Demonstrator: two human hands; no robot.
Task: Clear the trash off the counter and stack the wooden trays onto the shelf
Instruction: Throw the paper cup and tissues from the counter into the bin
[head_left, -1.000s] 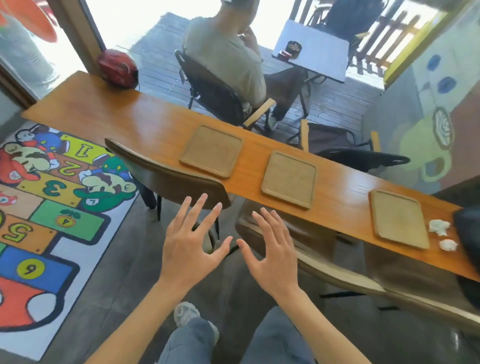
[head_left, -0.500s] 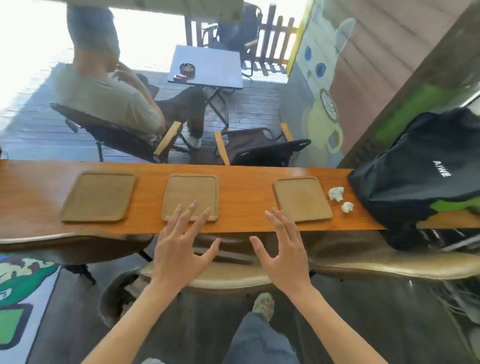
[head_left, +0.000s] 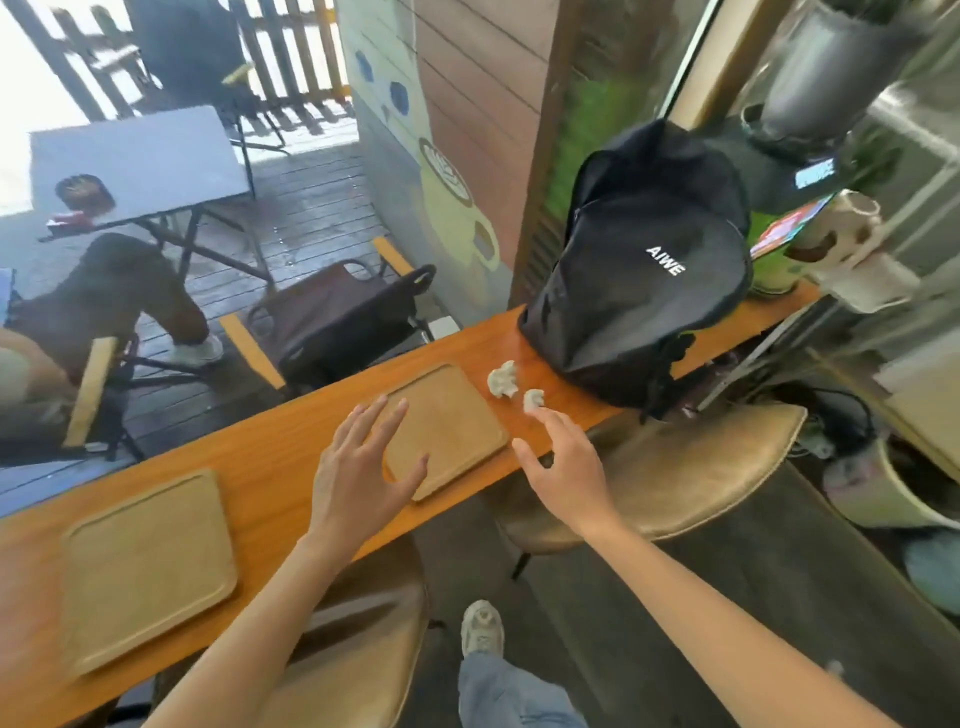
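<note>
Two wooden trays lie flat on the long orange counter (head_left: 270, 467): one tray (head_left: 457, 415) near the middle, another tray (head_left: 145, 566) at the lower left. Two crumpled white paper balls sit just right of the middle tray, a larger ball (head_left: 503, 378) and a smaller ball (head_left: 533, 399). My left hand (head_left: 358, 473) hovers open over the near-left corner of the middle tray. My right hand (head_left: 566, 457) reaches forward, fingers spread, its fingertips almost at the smaller ball. Neither hand holds anything.
A black backpack (head_left: 644, 260) stands on the counter right of the paper balls. Tan padded chairs (head_left: 691, 467) are tucked under the counter's near edge. A seated person (head_left: 104, 306) and folding chairs are beyond the counter. Cluttered shelving (head_left: 852, 249) stands at the right.
My view has swung right along the counter, bringing the backpack and paper balls closer. My right hand has stretched out toward the smaller paper ball; my left hand now hovers over the right-hand tray.
</note>
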